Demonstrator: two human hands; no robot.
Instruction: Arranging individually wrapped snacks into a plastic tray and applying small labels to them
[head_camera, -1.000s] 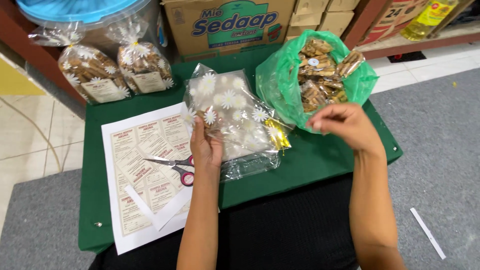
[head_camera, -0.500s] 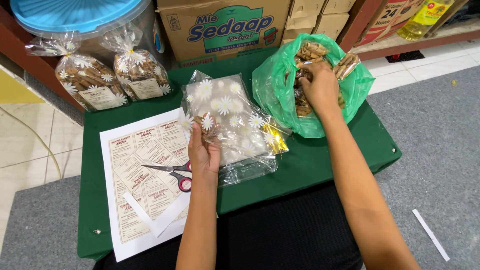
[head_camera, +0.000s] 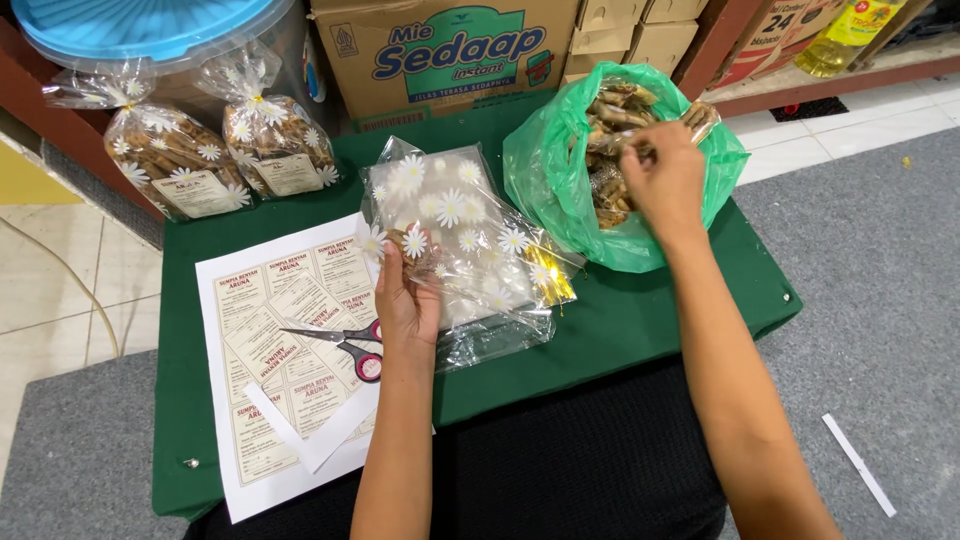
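Clear daisy-print bag (head_camera: 470, 240) lies at table centre on the green table (head_camera: 640, 320), a few snacks inside. Left hand (head_camera: 405, 300) pinches its open edge at 9 o'clock. Right hand (head_camera: 665, 180) at 2 o'clock, fingers closed on snacks in green plastic bag (head_camera: 560, 190). Scissors (head_camera: 345, 345) on label sheet (head_camera: 280, 350) at 8 o'clock; 2 filled bags (head_camera: 225, 155) at 10.

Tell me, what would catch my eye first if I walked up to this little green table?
Probably the green plastic bag of brown snacks at the table's far right, with the right hand reaching into it. Next, the clear daisy-printed bag in the middle, held by the left hand. At the far left stand two filled, tied daisy bags, with red-handled scissors lying on a sheet of labels nearer the person.
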